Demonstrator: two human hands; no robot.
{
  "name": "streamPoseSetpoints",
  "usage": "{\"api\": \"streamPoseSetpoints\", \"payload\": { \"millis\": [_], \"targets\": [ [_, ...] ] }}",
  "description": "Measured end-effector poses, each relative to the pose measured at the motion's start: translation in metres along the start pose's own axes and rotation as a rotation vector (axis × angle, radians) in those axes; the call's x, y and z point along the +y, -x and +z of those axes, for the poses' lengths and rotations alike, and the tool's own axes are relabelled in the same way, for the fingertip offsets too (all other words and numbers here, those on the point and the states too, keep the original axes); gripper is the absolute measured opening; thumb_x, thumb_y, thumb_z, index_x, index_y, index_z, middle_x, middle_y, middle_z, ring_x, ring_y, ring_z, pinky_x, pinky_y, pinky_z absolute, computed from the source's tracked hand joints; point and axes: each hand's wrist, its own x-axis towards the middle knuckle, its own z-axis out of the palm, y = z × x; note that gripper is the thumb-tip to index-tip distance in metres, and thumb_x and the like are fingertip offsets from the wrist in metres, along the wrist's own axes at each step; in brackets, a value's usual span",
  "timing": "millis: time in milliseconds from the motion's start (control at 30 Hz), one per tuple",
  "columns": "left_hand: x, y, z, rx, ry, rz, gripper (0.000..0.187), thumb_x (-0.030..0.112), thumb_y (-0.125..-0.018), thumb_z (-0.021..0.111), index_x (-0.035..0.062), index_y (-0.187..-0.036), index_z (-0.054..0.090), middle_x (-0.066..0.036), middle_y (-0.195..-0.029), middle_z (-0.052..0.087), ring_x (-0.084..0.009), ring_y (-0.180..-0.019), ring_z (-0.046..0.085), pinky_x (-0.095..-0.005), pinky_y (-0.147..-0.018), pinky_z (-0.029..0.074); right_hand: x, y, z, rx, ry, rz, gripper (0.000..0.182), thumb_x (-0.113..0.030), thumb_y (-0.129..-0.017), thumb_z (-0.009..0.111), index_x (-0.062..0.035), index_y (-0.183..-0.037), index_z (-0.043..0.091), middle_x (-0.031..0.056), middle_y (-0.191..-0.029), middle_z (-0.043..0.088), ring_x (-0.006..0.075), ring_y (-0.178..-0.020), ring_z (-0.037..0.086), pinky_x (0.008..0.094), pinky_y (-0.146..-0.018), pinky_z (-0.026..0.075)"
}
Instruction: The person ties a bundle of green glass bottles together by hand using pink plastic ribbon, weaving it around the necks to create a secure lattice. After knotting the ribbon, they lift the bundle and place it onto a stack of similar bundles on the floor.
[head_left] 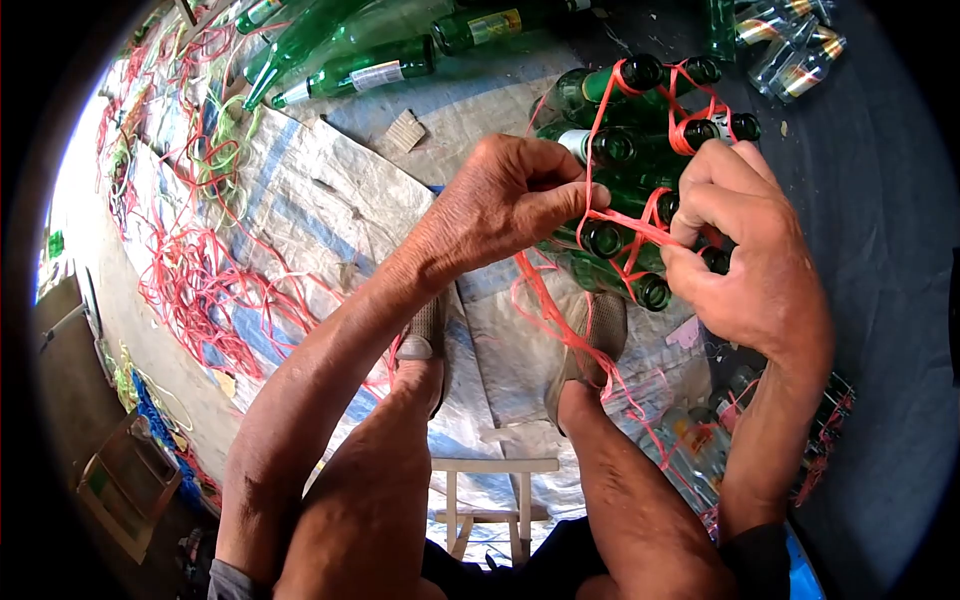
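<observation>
Several green glass bottles [628,145] stand bunched together in front of me, their open necks pointing up. Pink plastic string [592,120] loops around the necks and runs from one to another. My left hand [525,195] is at the left side of the bunch, thumb and fingers pinched on the string beside a neck. On the right, my right hand [745,245] is closed on a stretch of the same string, pulled across between the two hands. Its fingers cover part of the bottles behind. Loose string ends [545,305] trail down over my right shoe.
More green bottles [370,75] lie on their sides at the top. Clear labelled bottles [795,60] lie top right, with more clear glass [695,440] by my right leg. A tangle of pink string [200,290] spreads over the sheet [360,190] at left. A wooden stool [495,465] is below.
</observation>
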Motion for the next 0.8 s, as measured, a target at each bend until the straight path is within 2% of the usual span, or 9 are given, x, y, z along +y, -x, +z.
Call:
{"api": "streamPoseSetpoints", "payload": {
  "millis": [100,200,400,500,600,700,800],
  "targets": [
    [0.000,0.001,-0.001,-0.016,0.001,-0.002,0.035,0.036,-0.102,0.080,0.0010,-0.103,0.082,0.002,-0.076,0.069,-0.0054,-0.073,0.060,-0.0270,-0.063,0.048,-0.003,0.007,0.000,0.025,-0.004,0.063,0.018,0.005,-0.071,0.073,-0.0016,-0.074,0.057,0.0111,-0.089,0.061,0.0342,-0.090,0.060,0.0444,-0.081,0.049],
    [0.007,0.003,-0.002,-0.022,0.022,-0.054,0.035,0.035,-0.103,0.080,0.0004,-0.102,0.080,0.003,-0.076,0.068,-0.0050,-0.074,0.059,-0.0269,-0.064,0.048,0.000,0.010,0.001,0.079,0.037,0.065,0.018,0.004,-0.072,0.075,-0.0015,-0.075,0.058,0.0118,-0.088,0.061,0.0355,-0.091,0.062,0.0457,-0.080,0.050],
    [0.010,0.005,-0.003,-0.045,0.047,-0.054,0.034,0.034,-0.104,0.078,-0.0003,-0.104,0.079,0.004,-0.078,0.067,-0.0045,-0.075,0.058,-0.0264,-0.065,0.047,0.006,0.015,0.004,0.098,0.029,0.198,0.015,0.003,-0.078,0.075,-0.0002,-0.080,0.061,0.0130,-0.086,0.062,0.0342,-0.073,0.063,0.0446,-0.067,0.050],
    [0.006,0.004,-0.002,-0.036,0.040,-0.055,0.034,0.033,-0.105,0.078,-0.0009,-0.106,0.078,0.003,-0.080,0.068,-0.0046,-0.076,0.058,-0.0264,-0.066,0.048,0.008,0.019,0.008,0.103,-0.053,0.257,0.012,0.004,-0.082,0.074,0.0001,-0.083,0.063,0.0132,-0.084,0.064,0.0311,-0.064,0.063,0.0430,-0.060,0.048],
    [0.008,0.004,-0.003,-0.052,0.024,-0.046,0.033,0.031,-0.105,0.077,-0.0016,-0.108,0.078,0.003,-0.082,0.069,-0.0047,-0.077,0.058,-0.0265,-0.067,0.049,0.007,0.021,0.005,0.087,-0.082,0.325,0.010,0.005,-0.085,0.073,0.0004,-0.086,0.064,0.0141,-0.083,0.065,0.0291,-0.064,0.066,0.0411,-0.059,0.050],
    [0.010,0.004,-0.002,-0.058,0.036,-0.034,0.033,0.030,-0.106,0.076,-0.0022,-0.109,0.078,0.002,-0.082,0.070,-0.0051,-0.078,0.059,-0.0269,-0.068,0.049,0.007,0.023,0.008,0.119,-0.117,0.304,0.008,0.012,-0.088,0.069,0.0056,-0.089,0.063,0.0092,-0.085,0.064,0.0120,-0.066,0.062,0.0298,-0.059,0.048],
    [0.011,0.004,-0.002,-0.068,0.021,-0.027,0.031,0.029,-0.107,0.074,-0.0016,-0.109,0.078,0.002,-0.083,0.070,-0.0050,-0.078,0.059,-0.0268,-0.068,0.050,0.008,0.024,0.007,0.111,-0.086,0.299,0.007,0.010,-0.089,0.069,0.0053,-0.091,0.064,0.0096,-0.085,0.064,0.0121,-0.064,0.062,0.0300,-0.057,0.048]
  ]
}}
